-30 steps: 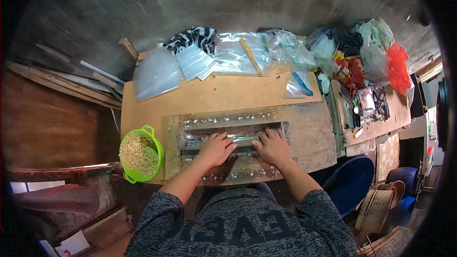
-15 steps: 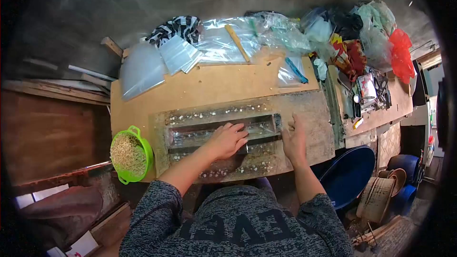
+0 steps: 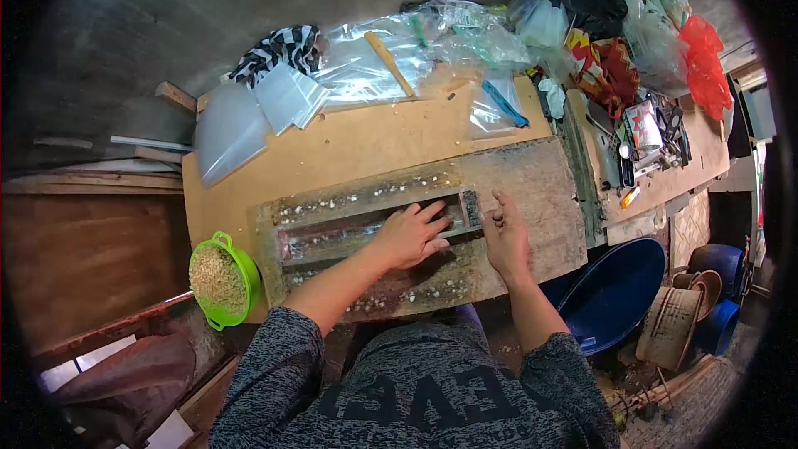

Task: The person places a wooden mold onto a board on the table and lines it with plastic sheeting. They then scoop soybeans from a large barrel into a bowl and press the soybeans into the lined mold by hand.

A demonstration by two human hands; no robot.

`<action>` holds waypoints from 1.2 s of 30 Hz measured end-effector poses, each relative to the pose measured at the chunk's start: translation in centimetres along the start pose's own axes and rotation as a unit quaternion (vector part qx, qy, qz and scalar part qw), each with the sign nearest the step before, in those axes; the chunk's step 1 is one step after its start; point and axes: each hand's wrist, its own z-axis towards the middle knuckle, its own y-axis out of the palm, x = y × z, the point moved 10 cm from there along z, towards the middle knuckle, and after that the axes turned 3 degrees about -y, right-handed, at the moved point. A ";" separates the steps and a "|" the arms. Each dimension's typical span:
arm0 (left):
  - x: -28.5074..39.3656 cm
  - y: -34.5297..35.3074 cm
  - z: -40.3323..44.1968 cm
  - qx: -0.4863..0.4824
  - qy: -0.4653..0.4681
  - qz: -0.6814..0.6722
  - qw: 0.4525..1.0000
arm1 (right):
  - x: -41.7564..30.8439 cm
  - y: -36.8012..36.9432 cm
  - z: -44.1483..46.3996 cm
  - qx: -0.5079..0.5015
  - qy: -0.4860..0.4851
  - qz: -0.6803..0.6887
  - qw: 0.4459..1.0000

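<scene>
My left hand [image 3: 410,237] lies palm down with fingers spread over a long, narrow wooden mould [image 3: 470,212] with a rectangular slot. Clear plastic film [image 3: 332,243] lines the slot under and left of this hand; its fingertips reach inside toward the right end. At that right end, beside the dark end block, my right hand [image 3: 507,239] stands on edge, fingers partly bent and apart, holding nothing visible. The mould rests on a worn wooden board [image 3: 532,187] speckled with white bits. What the left palm covers is hidden.
A green basket [image 3: 252,278] of pale crumbly grains stands at the table's left edge. Behind are plastic sheets [image 3: 229,133], a wooden stick [image 3: 389,62], a blue cutter [image 3: 504,104] and plastic bags [image 3: 652,25]. A blue tub [image 3: 615,295] sits below right.
My left hand has shifted right along the slot, its fingers spreading wider. The right hand stays by the mould's end, its fingers slightly more bent. The view has tilted slightly.
</scene>
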 end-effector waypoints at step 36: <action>-0.3 0.9 0.2 -0.023 -0.008 0.017 1.000 | -0.5 0.0 0.7 0.026 -0.034 0.013 0.999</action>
